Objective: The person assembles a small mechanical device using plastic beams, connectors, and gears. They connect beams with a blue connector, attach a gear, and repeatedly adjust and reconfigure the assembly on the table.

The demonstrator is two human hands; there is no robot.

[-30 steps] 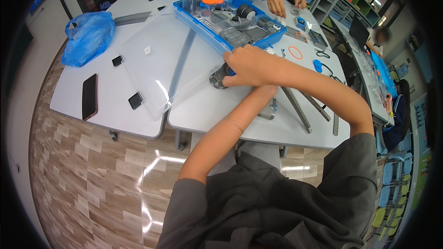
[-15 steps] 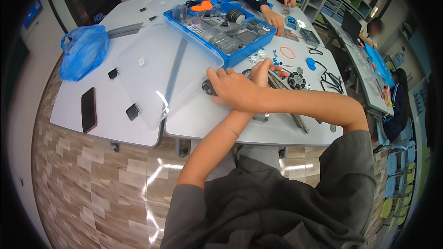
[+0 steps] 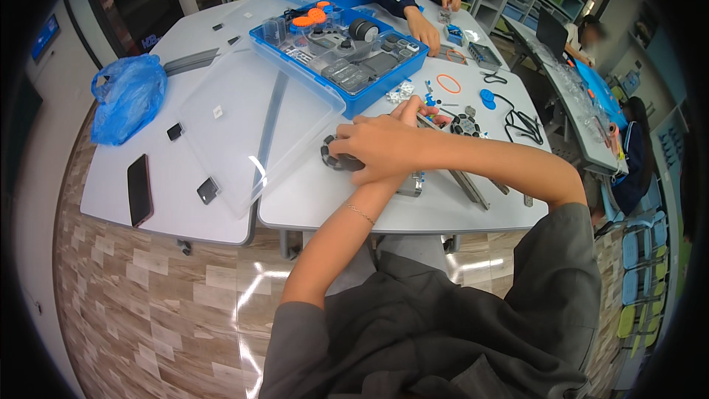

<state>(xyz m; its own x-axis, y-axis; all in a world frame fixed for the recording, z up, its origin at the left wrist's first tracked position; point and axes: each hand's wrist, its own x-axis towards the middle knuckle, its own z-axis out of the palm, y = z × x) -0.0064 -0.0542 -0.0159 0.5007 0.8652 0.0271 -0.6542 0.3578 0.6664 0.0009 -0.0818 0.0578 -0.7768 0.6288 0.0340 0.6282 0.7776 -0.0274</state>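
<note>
My forearms cross, the right one lying over the left. My right hand (image 3: 378, 146), at the left of the crossing, is closed on a dark roller wheel (image 3: 329, 152). Beyond the right wrist, my left hand (image 3: 418, 108) is partly hidden; its fingers close around a grey metal beam (image 3: 470, 191) of a frame that slants toward the table's near edge. A silver metal piece (image 3: 412, 186) shows beneath the arms. Just past the left hand lies another dark roller wheel (image 3: 465, 125). How the first wheel joins the frame is hidden by my hands.
A blue parts box (image 3: 384, 85) stands beyond my hands, its clear lid (image 3: 244, 133) to the left. A phone (image 3: 139, 191) and a blue plastic bag (image 3: 129, 96) lie further left. Black cables (image 3: 523, 124) lie at right. Another person's hand (image 3: 423, 32) rests behind the box.
The view has shifted slightly. My right hand has turned over the roller wheel, and more of the wheel shows now. My left hand keeps its hold on the beam.
</note>
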